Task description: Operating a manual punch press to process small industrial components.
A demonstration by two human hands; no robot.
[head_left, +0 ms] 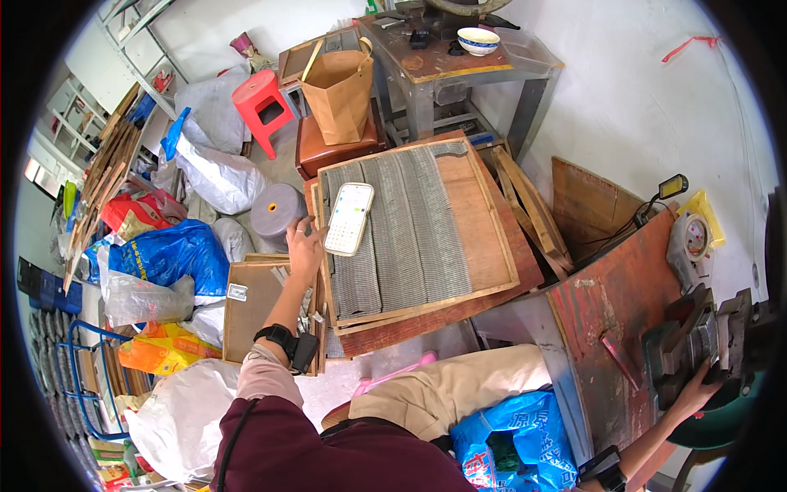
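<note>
My left hand (304, 240) is at the left edge of a shallow wooden tray (496, 238), its fingers bent and slightly apart, with nothing visible in them. Close by, a white phone (350, 218) with a lit screen lies on rows of thin grey metal pieces (410, 221) that cover most of the tray. Far to the right, my right hand (693, 395) reaches into a dark metal machine (693, 340) with a green base. Its fingertips are pinched against the machine's block; whatever they grip is too small or hidden to tell.
A blue plastic bag (516, 439) rests by my lap. Beside the machine are a reddish worktop (607, 328) with a red bar and a tape roll (696, 236). Behind the tray stand a brown paper bag (338, 98), a red stool (261, 102) and a table with a bowl (478, 41). Bags crowd the left.
</note>
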